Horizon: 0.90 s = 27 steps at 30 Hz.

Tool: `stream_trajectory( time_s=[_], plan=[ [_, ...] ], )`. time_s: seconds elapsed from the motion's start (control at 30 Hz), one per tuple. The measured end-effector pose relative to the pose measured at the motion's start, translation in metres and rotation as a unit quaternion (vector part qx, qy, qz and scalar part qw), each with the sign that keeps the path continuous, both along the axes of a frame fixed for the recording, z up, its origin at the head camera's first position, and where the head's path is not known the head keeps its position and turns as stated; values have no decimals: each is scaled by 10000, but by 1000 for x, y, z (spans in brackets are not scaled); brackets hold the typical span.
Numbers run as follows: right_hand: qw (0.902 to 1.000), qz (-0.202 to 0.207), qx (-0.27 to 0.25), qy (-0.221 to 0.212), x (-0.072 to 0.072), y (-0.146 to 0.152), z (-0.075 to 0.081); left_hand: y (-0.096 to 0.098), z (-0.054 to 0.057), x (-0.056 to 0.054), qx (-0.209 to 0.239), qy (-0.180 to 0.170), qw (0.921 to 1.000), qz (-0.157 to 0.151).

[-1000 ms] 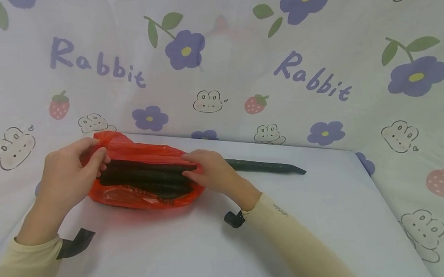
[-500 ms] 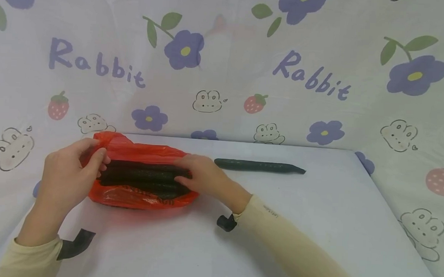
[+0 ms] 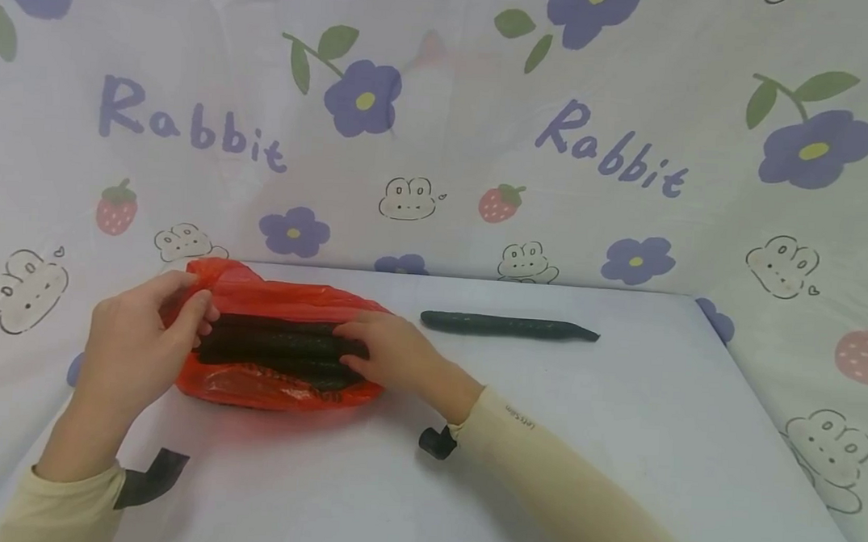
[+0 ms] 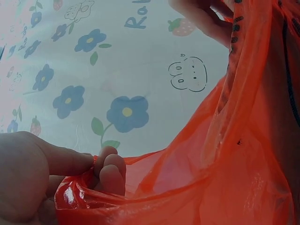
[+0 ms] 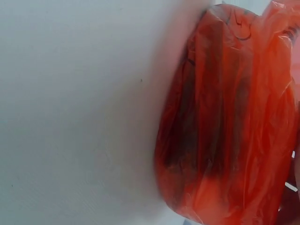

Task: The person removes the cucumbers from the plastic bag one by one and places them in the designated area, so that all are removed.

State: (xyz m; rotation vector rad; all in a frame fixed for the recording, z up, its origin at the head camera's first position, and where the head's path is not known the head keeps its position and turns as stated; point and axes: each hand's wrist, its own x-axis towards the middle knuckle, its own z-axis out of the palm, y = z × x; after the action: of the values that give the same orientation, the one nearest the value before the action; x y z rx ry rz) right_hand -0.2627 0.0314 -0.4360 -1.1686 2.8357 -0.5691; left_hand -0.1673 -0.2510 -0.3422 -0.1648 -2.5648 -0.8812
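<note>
A red plastic bag (image 3: 276,389) lies on its side with its mouth spread toward me. Several dark green cucumbers (image 3: 271,345) lie side by side within it. At the bag's left end my left hand (image 3: 128,342) pinches the rim between thumb and fingers; the left wrist view shows the red film (image 4: 183,187) bunched there. My right hand (image 3: 401,354) reaches into the right end of the mouth, its thumb and fingers around the end of a cucumber. In the right wrist view the bag's outer side (image 5: 220,122) shows, with dark cucumbers through the film.
A single cucumber (image 3: 507,326) lies on the white table (image 3: 580,423), behind and right of the bag. Beyond the table's back edge hangs a white cloth (image 3: 455,126) printed with flowers, strawberries and rabbits. Black straps (image 3: 152,479) stick out at both sleeves.
My right hand has moved left from the bag's right rim onto the cucumbers inside, uncovering the near end of the loose cucumber. My left hand keeps its grip on the rim.
</note>
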Motion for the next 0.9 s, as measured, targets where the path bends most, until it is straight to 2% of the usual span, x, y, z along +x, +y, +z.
stream_trajectory(
  time_s=[0.6, 0.9],
  plan=[
    [9978, -167, 453, 458, 2, -11, -3, 3, 1, 1, 32, -30, 10000, -21],
    [9919, -399, 964, 731, 5, -25, -7, 2, 0, 0, -11, -40, 10000, -29]
  ],
)
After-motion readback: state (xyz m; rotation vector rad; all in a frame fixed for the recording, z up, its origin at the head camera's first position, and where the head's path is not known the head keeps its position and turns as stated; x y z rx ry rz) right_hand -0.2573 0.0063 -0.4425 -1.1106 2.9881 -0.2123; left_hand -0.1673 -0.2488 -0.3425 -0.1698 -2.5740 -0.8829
